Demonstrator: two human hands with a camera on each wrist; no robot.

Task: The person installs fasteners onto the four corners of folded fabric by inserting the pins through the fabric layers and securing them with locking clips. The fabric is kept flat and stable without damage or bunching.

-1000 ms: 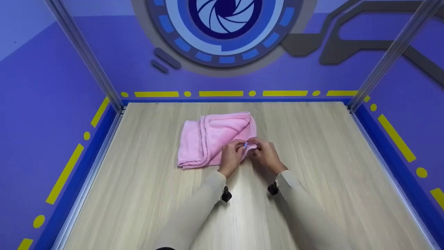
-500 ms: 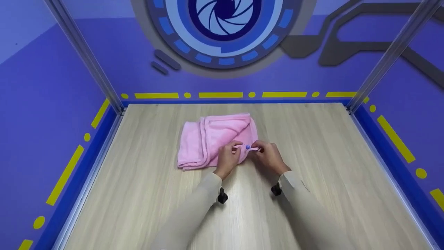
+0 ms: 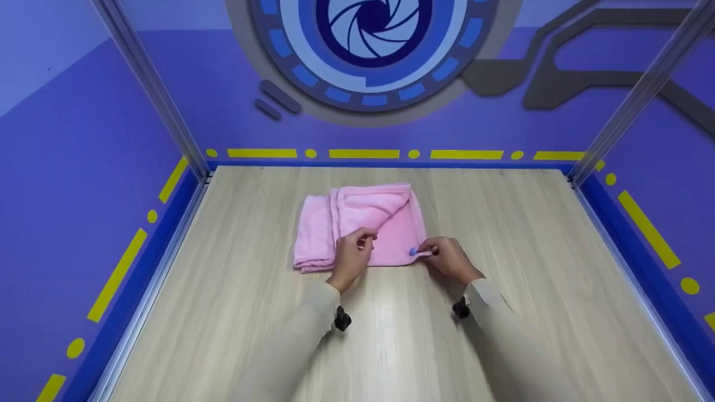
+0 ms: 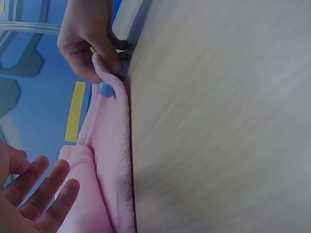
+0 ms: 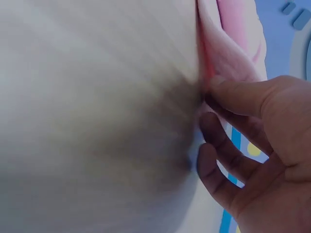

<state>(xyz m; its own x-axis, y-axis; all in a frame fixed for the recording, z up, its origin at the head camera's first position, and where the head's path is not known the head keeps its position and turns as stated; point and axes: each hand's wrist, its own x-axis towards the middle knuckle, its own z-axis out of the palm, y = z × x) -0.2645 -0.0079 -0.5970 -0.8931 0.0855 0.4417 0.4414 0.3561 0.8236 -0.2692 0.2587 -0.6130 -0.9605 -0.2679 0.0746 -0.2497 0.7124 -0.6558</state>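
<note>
A folded pink towel (image 3: 385, 218) lies on the wooden table, its lower right corner unfolded flat. My right hand (image 3: 451, 259) pinches that corner between thumb and fingertips and lifts its edge slightly, as the right wrist view also shows. A small round blue bead (image 4: 105, 90) sits on the cloth right beside those fingertips. My left hand (image 3: 353, 251) hovers over the towel's front edge, near the middle. In the left wrist view its fingers (image 4: 54, 182) are loosely bent with nothing between them.
Table surface (image 3: 530, 251) surrounds the towel. Blue-purple panels (image 3: 167, 84) with yellow dashes enclose the table at the back and sides. Metal posts (image 3: 625, 106) stand at the back corners.
Both hands were close together at the towel's corner. My left hand has let go of the cloth and moved left; my right hand has drawn the corner right and toward me, flattening it.
</note>
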